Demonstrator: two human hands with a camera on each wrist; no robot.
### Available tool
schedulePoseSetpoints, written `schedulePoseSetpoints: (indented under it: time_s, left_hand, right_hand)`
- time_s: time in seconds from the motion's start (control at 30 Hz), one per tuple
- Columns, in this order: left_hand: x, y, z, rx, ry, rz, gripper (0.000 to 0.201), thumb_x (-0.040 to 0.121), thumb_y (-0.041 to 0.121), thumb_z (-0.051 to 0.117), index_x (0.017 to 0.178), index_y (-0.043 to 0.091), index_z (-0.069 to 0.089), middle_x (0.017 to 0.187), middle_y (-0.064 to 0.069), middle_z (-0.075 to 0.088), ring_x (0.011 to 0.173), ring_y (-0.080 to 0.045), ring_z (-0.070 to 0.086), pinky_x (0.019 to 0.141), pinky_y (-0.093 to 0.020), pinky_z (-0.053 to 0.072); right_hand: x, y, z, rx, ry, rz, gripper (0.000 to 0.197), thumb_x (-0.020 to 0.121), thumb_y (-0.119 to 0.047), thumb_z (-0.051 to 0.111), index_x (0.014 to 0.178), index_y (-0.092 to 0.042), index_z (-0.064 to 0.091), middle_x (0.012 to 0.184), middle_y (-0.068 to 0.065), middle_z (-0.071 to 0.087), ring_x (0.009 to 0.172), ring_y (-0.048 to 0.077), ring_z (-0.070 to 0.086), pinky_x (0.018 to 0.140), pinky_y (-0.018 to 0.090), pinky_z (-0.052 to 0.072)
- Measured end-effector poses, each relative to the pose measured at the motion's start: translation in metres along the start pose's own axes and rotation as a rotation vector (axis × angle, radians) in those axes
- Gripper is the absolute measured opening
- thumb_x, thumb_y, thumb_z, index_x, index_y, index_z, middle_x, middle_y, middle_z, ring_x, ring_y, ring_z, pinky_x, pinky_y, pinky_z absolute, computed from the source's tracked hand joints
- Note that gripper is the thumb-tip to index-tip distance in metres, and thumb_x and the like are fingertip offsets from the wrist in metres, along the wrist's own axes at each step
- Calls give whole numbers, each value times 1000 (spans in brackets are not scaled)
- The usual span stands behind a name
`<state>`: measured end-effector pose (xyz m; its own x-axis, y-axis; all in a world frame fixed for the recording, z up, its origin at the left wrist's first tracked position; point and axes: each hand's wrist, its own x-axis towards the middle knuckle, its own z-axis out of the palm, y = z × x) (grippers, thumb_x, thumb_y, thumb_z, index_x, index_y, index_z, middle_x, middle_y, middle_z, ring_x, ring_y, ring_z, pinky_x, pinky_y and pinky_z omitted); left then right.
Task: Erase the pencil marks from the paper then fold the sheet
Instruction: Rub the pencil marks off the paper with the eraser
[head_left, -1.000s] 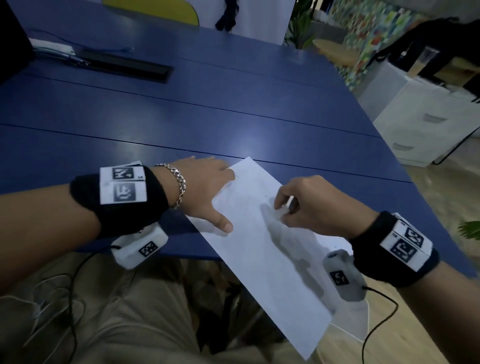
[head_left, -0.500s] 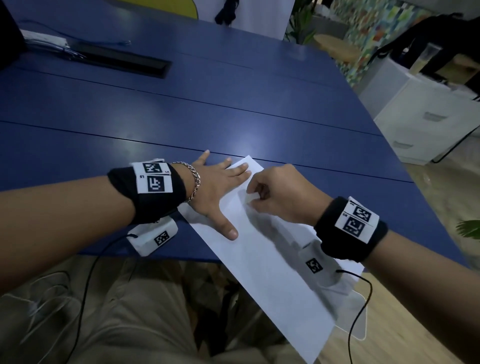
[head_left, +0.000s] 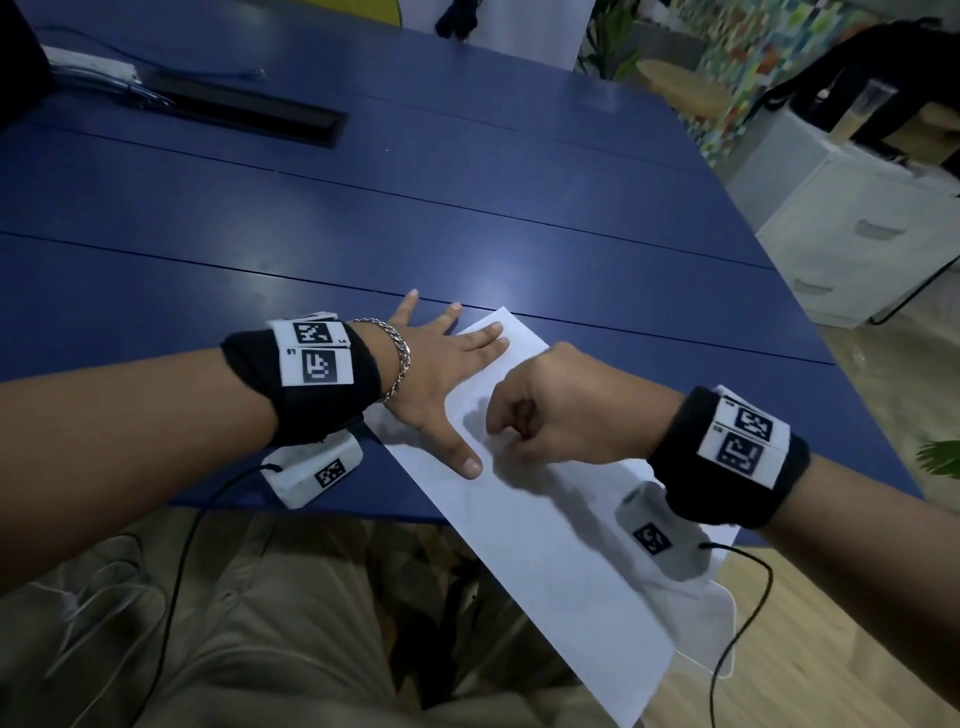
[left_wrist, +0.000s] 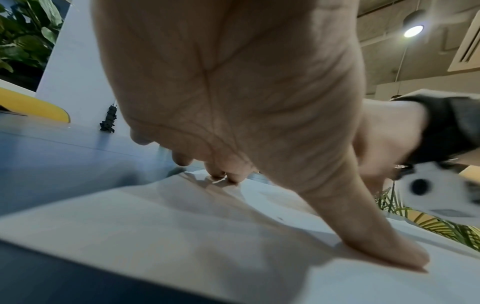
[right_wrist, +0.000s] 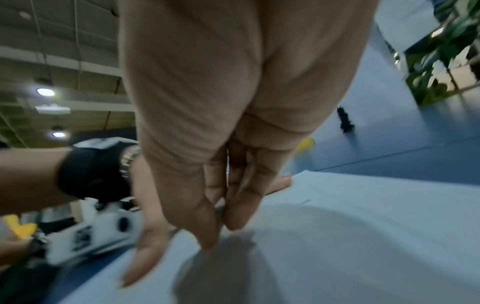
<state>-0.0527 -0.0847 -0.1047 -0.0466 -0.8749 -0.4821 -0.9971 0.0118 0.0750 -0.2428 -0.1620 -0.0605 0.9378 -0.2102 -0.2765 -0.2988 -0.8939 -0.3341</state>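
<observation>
A white paper sheet (head_left: 561, 545) lies slanted on the blue table (head_left: 467, 208), its near end hanging over the table edge. My left hand (head_left: 457, 384) lies flat and spread on the sheet's far left part, thumb (left_wrist: 389, 253) pressed down. Just right of that thumb, my right hand (head_left: 501, 434) is curled, fingertips pinching a small pale eraser (head_left: 500, 442) against the paper; the eraser is mostly hidden. In the right wrist view the pinched fingers (right_wrist: 233, 216) touch the sheet (right_wrist: 363, 226), and a short pencil mark (right_wrist: 304, 201) shows beyond them.
A black cable slot (head_left: 249, 111) and a white power strip (head_left: 88, 67) lie at the table's far left. A white drawer cabinet (head_left: 857, 223) stands off the right side. A second pale sheet (head_left: 719, 639) sticks out under the paper's near right end.
My right hand went up to the sheet's far corner, then came back toward me, close to the left thumb. My left hand slid further onto the paper and spread its fingers flat.
</observation>
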Motion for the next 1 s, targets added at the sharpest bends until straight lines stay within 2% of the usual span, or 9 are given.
schedulePoseSetpoints:
  time_s: [0.13, 0.2, 0.27, 0.4, 0.6, 0.7, 0.77, 0.87, 1.0]
  left_hand:
    - [0, -1, 0, -33, 12, 17, 151, 43, 108, 51, 158, 43, -24, 168, 18, -27, 155, -32, -26, 112, -74, -23]
    - [0, 0, 0, -33, 10, 16, 151, 43, 108, 51, 158, 45, -23, 168, 18, -28, 155, -33, -26, 111, -75, -23]
    - [-1, 0, -1, -19, -1, 4, 152, 43, 108, 50, 159, 41, -22, 168, 18, -27, 155, -33, -27, 111, -74, -23]
    - [-3, 2, -2, -2, -19, -14, 153, 46, 108, 48, 160, 35, -24, 168, 19, -28, 155, -32, -26, 112, -74, -21]
    - [-4, 2, 1, 34, 12, 30, 143, 52, 109, 42, 161, 40, -18, 172, 4, -20, 158, -31, -20, 118, -66, -21]
    - [-6, 4, -6, 27, 115, 83, 133, 61, 104, 47, 166, 34, 3, 156, -9, 28, 148, -31, 24, 124, -46, 11]
    - [-7, 4, -9, 46, 180, 78, 128, 66, 96, 56, 166, 31, 10, 143, -4, 36, 131, -26, 37, 112, -38, 28]
    - [-6, 1, -5, 54, 69, -2, 131, 67, 98, 52, 166, 33, -5, 174, 6, -3, 159, -35, 2, 126, -59, 6]
    - [0, -5, -2, 24, 11, -83, 142, 50, 110, 40, 160, 43, -21, 168, 20, -25, 156, -40, -21, 117, -75, -10]
  right_hand:
    - [17, 15, -5, -59, 166, 69, 19, 76, -24, 74, 95, -25, 76, 75, -11, 71, 69, 5, 64, 70, 21, 54]
    - [19, 18, -1, -59, 245, 81, 22, 76, -22, 74, 98, -22, 77, 73, -11, 70, 66, 4, 62, 67, 16, 50]
    - [11, 10, 5, -25, 172, 40, 17, 77, -22, 74, 94, -24, 75, 70, -14, 68, 65, 1, 62, 63, 9, 45]
    - [-8, 2, 3, 80, -33, 35, 19, 77, -34, 84, 93, -28, 77, 75, -14, 71, 73, 0, 66, 65, 13, 50]
    - [-33, 42, 1, 53, 177, 244, 15, 80, -25, 80, 94, -28, 76, 76, -11, 70, 73, 3, 65, 67, 21, 53]
    - [-40, 41, 7, 71, 197, 245, 15, 82, -22, 78, 97, -27, 77, 78, -10, 71, 74, 2, 66, 70, 23, 56]
    - [-38, 40, 3, 54, 158, 231, 16, 81, -23, 78, 95, -28, 77, 78, -11, 72, 74, 2, 66, 69, 21, 55]
    - [-25, 38, -5, 17, 136, 196, 17, 81, -25, 78, 98, -29, 76, 87, -14, 73, 79, -1, 66, 70, 13, 52]
    - [6, 30, -1, 48, 272, 134, 19, 86, -24, 76, 105, -24, 76, 94, -13, 71, 80, 1, 67, 73, 20, 55]
